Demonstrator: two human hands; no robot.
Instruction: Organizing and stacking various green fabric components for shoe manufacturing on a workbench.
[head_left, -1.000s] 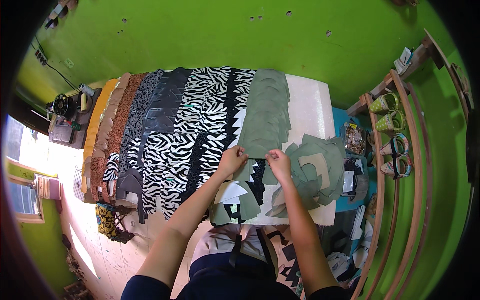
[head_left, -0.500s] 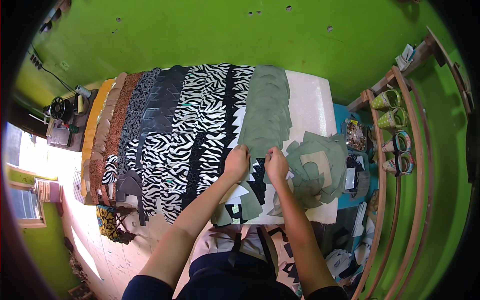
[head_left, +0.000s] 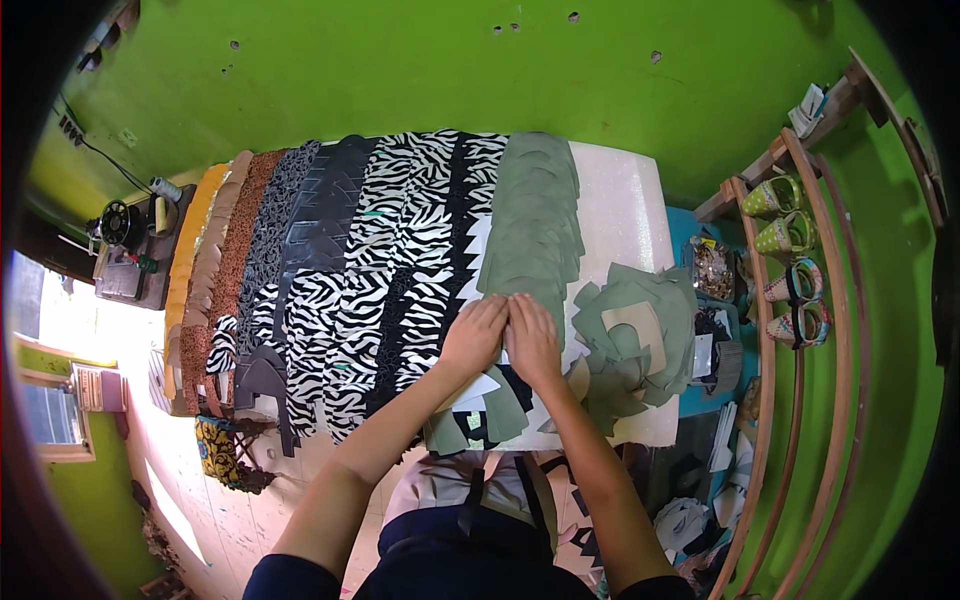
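My left hand and my right hand lie side by side, almost touching, with fingers stretched flat on the near end of an overlapping row of grey-green cut pieces. Nothing shows between my fingers. Just left of that row run zebra-print cut pieces and a dark strip with white points. A loose heap of grey-green pieces lies to the right, with a beige curved piece on top. Below my wrists, a few more green pieces rest at the table's front edge.
Rows of black, brown and yellow pieces cover the table's left side. A sewing machine stands at the far left. On the right are a wooden rack with several shoes and a tub of scraps.
Both hands have gone from gripping the near green piece's edge to lying flat on the row. My right hand has moved left, close to my left hand. The piece now lies down.
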